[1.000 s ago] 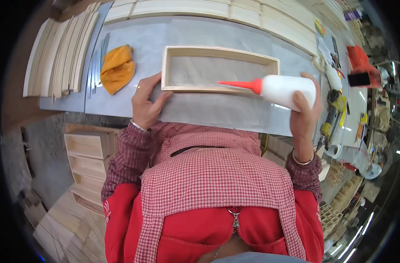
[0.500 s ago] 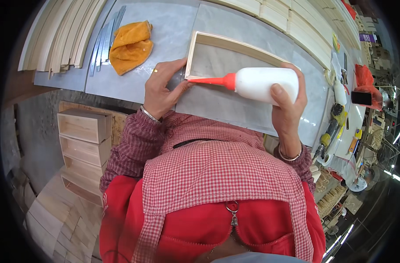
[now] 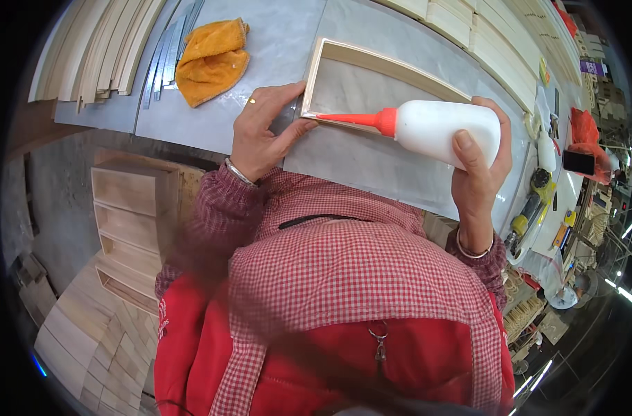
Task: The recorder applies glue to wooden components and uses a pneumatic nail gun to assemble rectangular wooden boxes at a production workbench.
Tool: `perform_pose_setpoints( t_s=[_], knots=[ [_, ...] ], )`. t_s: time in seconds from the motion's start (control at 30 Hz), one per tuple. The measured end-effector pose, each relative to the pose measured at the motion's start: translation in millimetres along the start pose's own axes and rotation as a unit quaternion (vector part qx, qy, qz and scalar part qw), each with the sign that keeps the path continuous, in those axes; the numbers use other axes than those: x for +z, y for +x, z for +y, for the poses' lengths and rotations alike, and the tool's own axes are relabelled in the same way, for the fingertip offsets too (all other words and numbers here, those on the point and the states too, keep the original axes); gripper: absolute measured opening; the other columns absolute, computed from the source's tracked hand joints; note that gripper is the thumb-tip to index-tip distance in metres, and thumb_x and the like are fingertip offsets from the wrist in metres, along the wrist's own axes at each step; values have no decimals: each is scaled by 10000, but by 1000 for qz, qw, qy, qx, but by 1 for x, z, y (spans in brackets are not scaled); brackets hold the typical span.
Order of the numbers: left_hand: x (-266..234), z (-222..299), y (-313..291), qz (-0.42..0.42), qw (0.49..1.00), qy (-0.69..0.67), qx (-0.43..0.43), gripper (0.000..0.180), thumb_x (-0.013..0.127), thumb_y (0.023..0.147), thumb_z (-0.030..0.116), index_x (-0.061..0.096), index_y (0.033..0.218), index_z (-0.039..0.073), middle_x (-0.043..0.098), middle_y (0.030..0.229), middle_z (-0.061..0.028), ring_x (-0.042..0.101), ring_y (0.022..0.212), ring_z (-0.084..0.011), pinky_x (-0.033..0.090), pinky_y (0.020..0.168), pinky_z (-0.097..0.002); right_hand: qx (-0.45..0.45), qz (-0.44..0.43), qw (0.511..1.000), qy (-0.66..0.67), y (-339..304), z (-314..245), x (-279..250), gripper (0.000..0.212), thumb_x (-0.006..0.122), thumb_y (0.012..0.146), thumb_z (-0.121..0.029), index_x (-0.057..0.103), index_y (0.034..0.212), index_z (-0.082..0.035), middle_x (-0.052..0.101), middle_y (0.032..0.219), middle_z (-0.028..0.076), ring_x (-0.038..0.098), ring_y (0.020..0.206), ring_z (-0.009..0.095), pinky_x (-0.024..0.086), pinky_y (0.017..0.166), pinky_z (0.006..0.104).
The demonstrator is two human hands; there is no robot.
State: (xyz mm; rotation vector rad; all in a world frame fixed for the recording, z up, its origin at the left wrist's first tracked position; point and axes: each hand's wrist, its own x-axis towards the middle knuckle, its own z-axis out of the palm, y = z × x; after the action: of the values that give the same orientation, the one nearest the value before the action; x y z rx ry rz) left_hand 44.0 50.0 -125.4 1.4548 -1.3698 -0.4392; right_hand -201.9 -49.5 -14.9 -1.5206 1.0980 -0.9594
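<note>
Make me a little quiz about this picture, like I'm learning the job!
1. Pick one: what does the right hand hold?
a) hammer
b) bottle
c) brush

2. True or false: the rag lies to the left of the frame.

3. Fill in the gap: the left hand and the red nozzle are both at one ____ of the frame.

Key: 1. b; 2. true; 3. corner.
</note>
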Motion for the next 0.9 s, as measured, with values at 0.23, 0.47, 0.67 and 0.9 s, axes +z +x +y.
perform_pose_setpoints(
  t_s=[0.23,0.47,0.67,0.9],
  knots=[
    [0,1,0,-8,1000,-9,-22,479,767,709,115,628,1163,52,653,1076,-91,579,931,-215,470,822,-290,8,25,999,-44,-8,-6,-31,523,664,765,-165,471,1237,-49,519,1075,129,536,913,228,464,792,304],
    [-1,0,-2,-28,999,-3,-44,470,759,716,103,623,1161,36,637,1069,-103,578,932,-218,465,825,-294,1,72,997,-38,-21,-4,-76,502,698,758,-110,487,1212,-71,539,1030,101,554,848,204,490,754,300],
    [0,0,-2,-35,998,7,-47,460,741,742,98,600,1173,21,618,1073,-110,580,931,-217,457,830,-294,6,138,989,-49,-41,0,-117,484,702,761,-116,498,1197,-68,536,1028,97,539,841,192,472,761,294],
    [-3,-7,-9,-42,996,7,-78,424,705,784,95,570,1178,9,605,1060,-102,568,928,-210,444,843,-291,4,217,974,-72,-62,13,-161,471,709,759,-123,508,1181,-60,542,1020,95,531,853,183,465,764,285]
  ],
)
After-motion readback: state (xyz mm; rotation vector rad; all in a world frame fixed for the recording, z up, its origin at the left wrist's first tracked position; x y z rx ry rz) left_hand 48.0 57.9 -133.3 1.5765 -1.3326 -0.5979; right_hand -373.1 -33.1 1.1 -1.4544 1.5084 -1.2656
